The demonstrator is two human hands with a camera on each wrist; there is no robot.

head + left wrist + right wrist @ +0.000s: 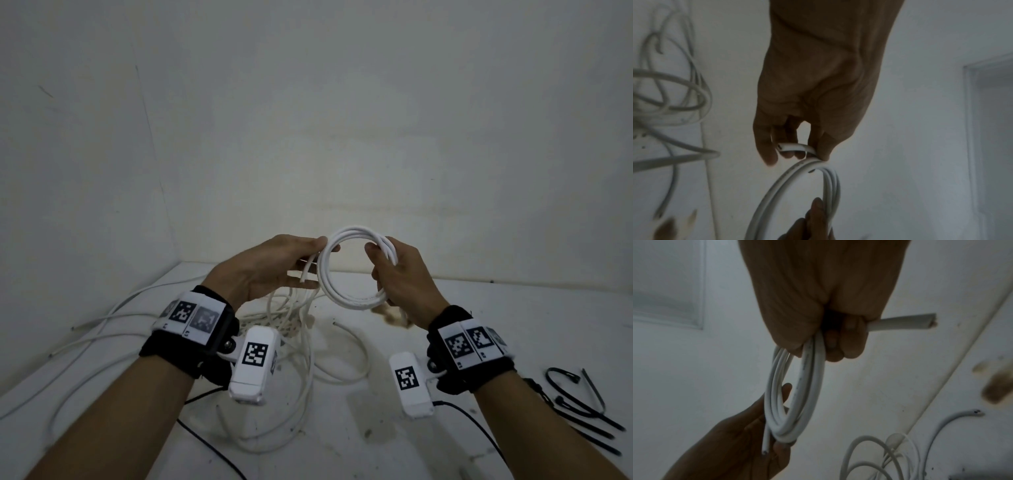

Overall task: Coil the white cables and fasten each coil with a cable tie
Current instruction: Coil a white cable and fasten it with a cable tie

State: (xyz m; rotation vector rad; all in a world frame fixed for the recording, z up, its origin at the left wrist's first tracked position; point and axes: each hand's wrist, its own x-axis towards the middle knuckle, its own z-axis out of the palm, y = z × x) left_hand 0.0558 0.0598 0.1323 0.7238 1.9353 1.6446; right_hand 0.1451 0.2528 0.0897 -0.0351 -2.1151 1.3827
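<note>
I hold a round coil of white cable (349, 294) in the air between both hands. My right hand (394, 270) grips the coil's right side, fingers curled round the bunched loops (813, 353), and one cut end (906, 322) sticks out past the fingers. My left hand (291, 263) pinches the coil's left side between thumb and fingers, where the other short cut end (791, 147) lies across the fingers. Black cable ties (582, 407) lie on the table at the far right, beyond my right wrist.
A loose tangle of white cables (291, 342) sprawls on the white table (342, 445) under my hands, with strands running off to the left (102, 329). White walls close the corner behind. A brown stain (390, 313) marks the table near the right hand.
</note>
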